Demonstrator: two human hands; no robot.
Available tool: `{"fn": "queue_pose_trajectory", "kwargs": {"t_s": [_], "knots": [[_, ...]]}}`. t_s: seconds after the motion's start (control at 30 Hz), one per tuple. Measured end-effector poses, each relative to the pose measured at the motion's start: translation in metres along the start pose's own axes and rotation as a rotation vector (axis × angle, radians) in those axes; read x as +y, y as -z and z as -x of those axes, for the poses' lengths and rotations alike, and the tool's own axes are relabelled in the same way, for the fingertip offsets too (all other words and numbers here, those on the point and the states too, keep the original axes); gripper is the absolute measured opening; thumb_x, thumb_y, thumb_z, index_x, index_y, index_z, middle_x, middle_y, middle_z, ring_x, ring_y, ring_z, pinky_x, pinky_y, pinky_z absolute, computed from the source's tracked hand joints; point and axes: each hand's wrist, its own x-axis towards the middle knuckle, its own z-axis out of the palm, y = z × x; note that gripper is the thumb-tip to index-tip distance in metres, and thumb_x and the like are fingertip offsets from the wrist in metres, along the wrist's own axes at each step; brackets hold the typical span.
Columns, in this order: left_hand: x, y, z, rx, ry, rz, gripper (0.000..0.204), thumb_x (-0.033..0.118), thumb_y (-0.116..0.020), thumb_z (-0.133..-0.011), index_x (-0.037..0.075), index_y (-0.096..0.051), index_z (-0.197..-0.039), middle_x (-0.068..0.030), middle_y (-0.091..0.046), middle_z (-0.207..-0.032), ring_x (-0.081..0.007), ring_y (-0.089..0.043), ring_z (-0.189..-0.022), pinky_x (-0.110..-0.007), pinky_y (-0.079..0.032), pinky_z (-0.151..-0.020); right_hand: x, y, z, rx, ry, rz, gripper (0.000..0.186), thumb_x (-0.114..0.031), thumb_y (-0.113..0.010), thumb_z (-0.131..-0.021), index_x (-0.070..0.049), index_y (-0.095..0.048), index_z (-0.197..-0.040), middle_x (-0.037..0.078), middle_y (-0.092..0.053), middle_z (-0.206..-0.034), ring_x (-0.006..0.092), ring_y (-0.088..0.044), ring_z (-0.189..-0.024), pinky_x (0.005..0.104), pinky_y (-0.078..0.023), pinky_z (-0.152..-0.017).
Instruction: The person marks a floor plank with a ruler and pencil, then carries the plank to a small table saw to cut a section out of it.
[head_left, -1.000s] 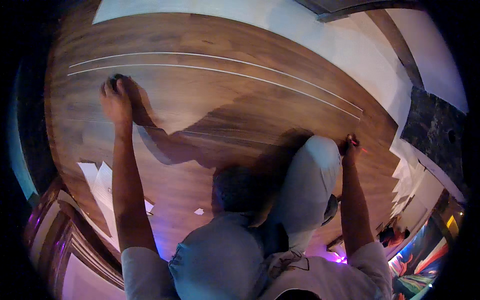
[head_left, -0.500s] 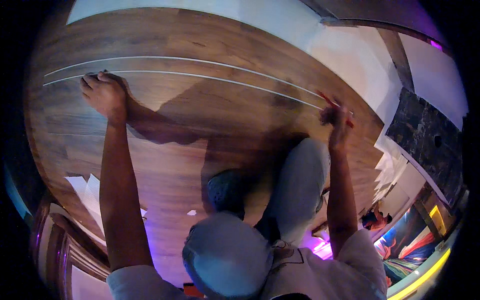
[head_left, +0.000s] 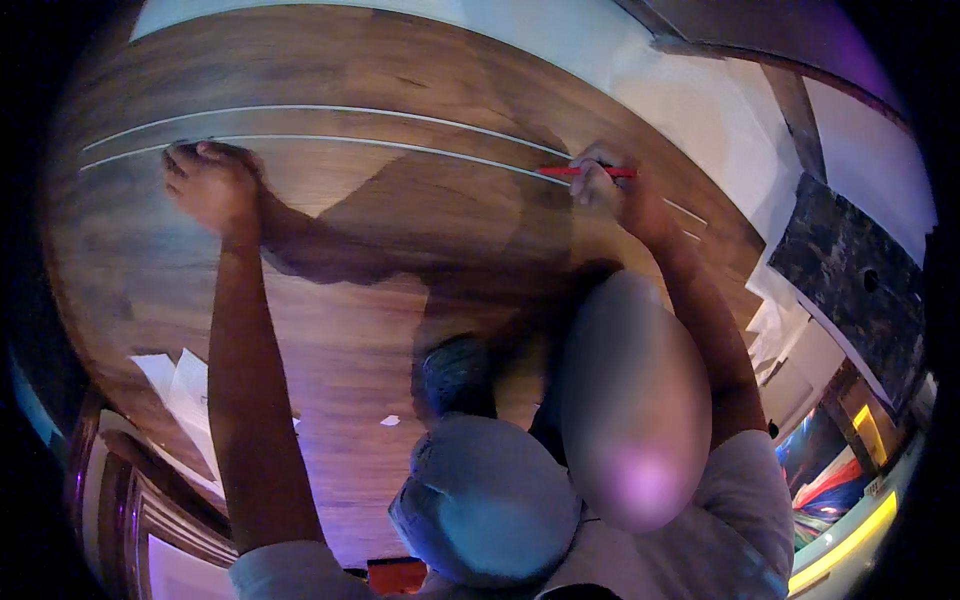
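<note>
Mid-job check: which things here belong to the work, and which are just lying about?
Seemingly in the work:
red stick, in the right hand
two thin white strips, running by the left hand and the right

Seemingly just lying about:
white sheets, left
small white scrap

Indoor room, kind unclear: wood-grain floor, colourful picture.

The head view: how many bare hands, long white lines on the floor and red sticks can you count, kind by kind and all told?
Bare hands: 2 (left hand, right hand)
Long white lines, both partly hidden: 2
Red stick: 1
Total: 5
</note>
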Motion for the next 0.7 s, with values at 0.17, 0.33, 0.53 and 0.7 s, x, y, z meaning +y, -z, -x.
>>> {"fn": "queue_pose_trajectory", "kwargs": {"t_s": [0.17,0.33,0.53,0.7], "knots": [[0.027,0.006,-0.001,-0.06,0.163,0.176,0.04,0.019,-0.045,-0.095,-0.007,-0.05,-0.125,-0.0266,-0.047,-0.135,-0.042,-0.042,-0.126,-0.047,-0.032,-0.109,-0.035,-0.041,-0.033,0.007,0.036,0.02,0.022,-0.021,-0.05,-0.1,-0.001,-0.06,-0.102,0.005,-0.063,-0.078,0.01,-0.058,-0.07,0.0264,-0.049,-0.065],[0.021,0.022,-0.004,-0.07,0.258,0.275,0.047,0.017,-0.041,-0.096,-0.008,-0.04,-0.136,-0.0287,-0.038,-0.143,-0.0454,-0.034,-0.133,-0.05,-0.026,-0.112,-0.098,-0.133,-0.128,-0.162,0.161,-0.042,0.022,-0.021,-0.051,-0.1,-0.001,-0.06,-0.1,0.004,-0.062,-0.079,0.0092,-0.057,-0.071,0.0255,-0.048,-0.065],[0.009,0.017,0.001,-0.103,0.299,0.334,0.051,0.012,-0.044,-0.092,-0.007,-0.037,-0.139,-0.0261,-0.033,-0.147,-0.0451,-0.03,-0.136,-0.05,-0.024,-0.114,-0.186,-0.257,-0.268,-0.177,0.421,0.227,0.021,-0.025,-0.055,-0.096,-0.005,-0.06,-0.099,0.008,-0.062,-0.08,0.0173,-0.057,-0.072,0.0313,-0.048,-0.069],[0.01,0.03,-0.01,-0.213,0.334,0.37,0.057,0.011,-0.044,-0.088,-0.01,-0.033,-0.14,-0.0242,-0.03,-0.15,-0.0429,-0.026,-0.139,-0.05,-0.019,-0.117,-0.261,-0.354,-0.359,-0.201,0.498,0.28,0.024,-0.032,-0.055,-0.094,-0.009,-0.06,-0.098,0.017,-0.064,-0.086,0.032,-0.061,-0.076,0.0396,-0.049,-0.072]]}}
